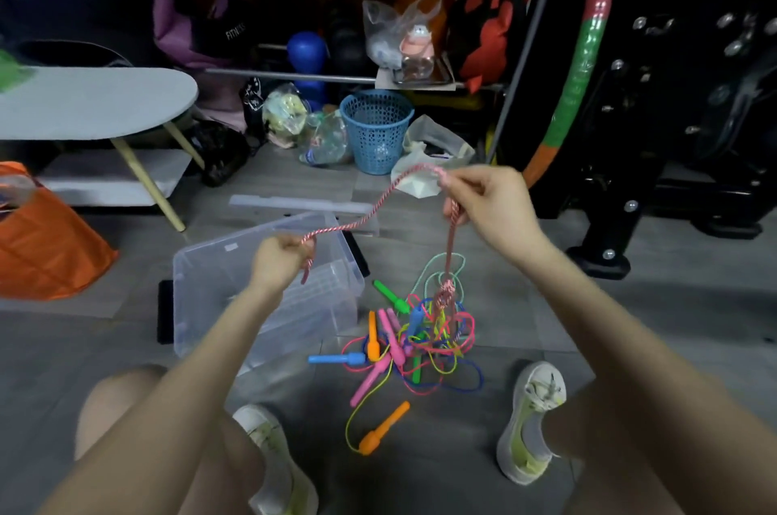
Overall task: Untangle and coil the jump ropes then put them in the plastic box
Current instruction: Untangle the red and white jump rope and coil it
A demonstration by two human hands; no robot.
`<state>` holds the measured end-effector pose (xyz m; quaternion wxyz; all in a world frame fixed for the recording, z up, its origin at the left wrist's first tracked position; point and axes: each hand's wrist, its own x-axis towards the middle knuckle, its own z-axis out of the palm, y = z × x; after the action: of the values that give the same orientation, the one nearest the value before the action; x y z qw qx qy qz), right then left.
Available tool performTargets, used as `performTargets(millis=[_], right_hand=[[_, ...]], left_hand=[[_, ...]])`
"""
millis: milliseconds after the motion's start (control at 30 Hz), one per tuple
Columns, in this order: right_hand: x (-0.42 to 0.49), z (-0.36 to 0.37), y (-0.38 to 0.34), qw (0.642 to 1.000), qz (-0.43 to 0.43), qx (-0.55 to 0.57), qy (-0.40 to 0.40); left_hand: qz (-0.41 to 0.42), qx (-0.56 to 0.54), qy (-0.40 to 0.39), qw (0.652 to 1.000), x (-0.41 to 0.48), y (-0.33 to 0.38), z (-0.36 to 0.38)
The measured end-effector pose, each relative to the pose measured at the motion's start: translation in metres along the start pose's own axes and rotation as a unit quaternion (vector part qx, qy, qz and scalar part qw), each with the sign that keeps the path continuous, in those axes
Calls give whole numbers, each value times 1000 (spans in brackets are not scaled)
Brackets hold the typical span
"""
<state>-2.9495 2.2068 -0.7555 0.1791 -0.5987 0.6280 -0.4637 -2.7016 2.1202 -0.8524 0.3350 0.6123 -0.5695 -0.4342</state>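
The left hand [281,258] and right hand [483,201] pinch the pink rope [357,221] strung between them, the tangle [424,335] at six o'clock below the right.

One wide-angle view from a camera worn on the person's head, facing forward and tilted down at the floor. The clear plastic box [218,287] sits close below the lens, left of centre. Both forearms enter from the bottom edge. The left hand [279,262] is over the box and the right hand [492,207] to its right, both gripping a pink twisted rope [361,220]. Beyond the box, a cluttered rack [336,77] fills the top edge.
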Motion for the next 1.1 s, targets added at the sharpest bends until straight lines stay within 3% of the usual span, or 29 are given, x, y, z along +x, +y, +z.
performTargets(millis=[100,233,467,533,667,767,833,933,1033,1100], right_hand=[[23,-12,-40,997,2,77,12],[38,-17,-68,991,18,135,21],[48,-13,-94,983,14,179,25],[50,-13,-96,983,9,181,29],[54,-15,-77,985,43,148,74],[53,-13,-42,991,95,55,82],[46,-7,-15,987,121,-97,28],[15,10,16,948,145,-263,-101],[-22,37,32,943,138,-166,-252],[-41,56,40,954,144,-94,-246]], left_hand=[[31,46,-56,997,-1,4,8],[48,12,-110,993,-9,20,23],[163,21,-213,963,-32,43,60],[177,40,-203,962,-33,41,69],[133,16,-224,965,-32,34,73],[69,-35,-263,962,-42,27,73],[15,-95,-266,959,-49,25,72],[-20,-141,-255,956,-51,25,69],[-21,-148,-244,958,-48,27,68],[-17,-144,-243,959,-48,30,68]])
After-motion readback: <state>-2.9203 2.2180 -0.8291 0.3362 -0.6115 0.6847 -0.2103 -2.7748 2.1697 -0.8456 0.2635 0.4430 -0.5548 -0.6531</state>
